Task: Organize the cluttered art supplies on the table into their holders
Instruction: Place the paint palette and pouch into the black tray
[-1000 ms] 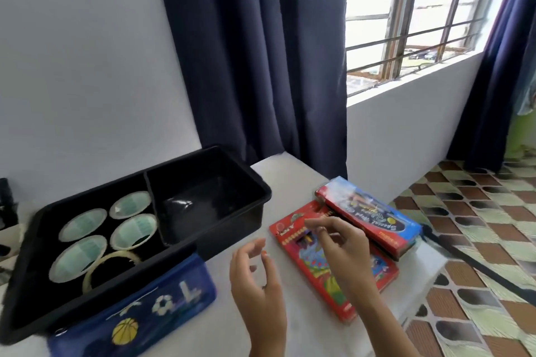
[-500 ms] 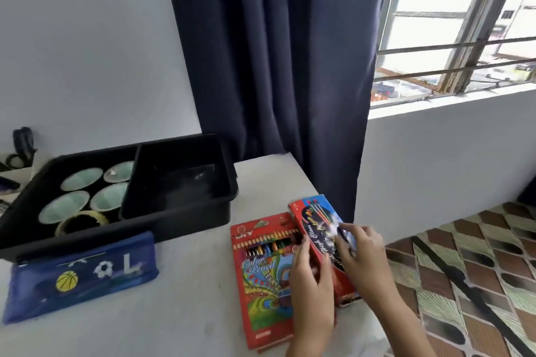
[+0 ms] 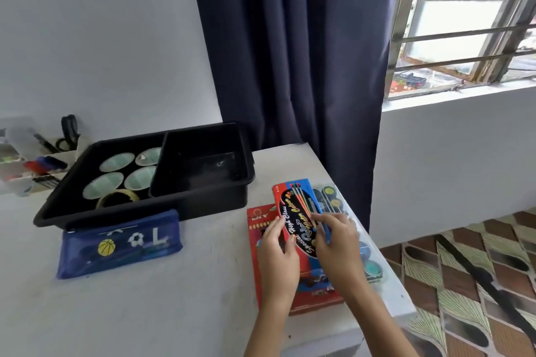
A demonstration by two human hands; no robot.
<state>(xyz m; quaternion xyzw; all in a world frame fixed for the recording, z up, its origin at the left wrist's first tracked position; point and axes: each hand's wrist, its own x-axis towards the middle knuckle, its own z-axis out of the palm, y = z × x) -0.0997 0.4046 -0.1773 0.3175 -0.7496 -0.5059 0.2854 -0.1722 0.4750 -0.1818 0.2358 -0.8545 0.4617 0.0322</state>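
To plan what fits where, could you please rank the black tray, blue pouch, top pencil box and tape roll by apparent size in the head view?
Largest: black tray.
Next: blue pouch and top pencil box look about alike; the box is partly covered, so I leave them unranked.
Smallest: tape roll.
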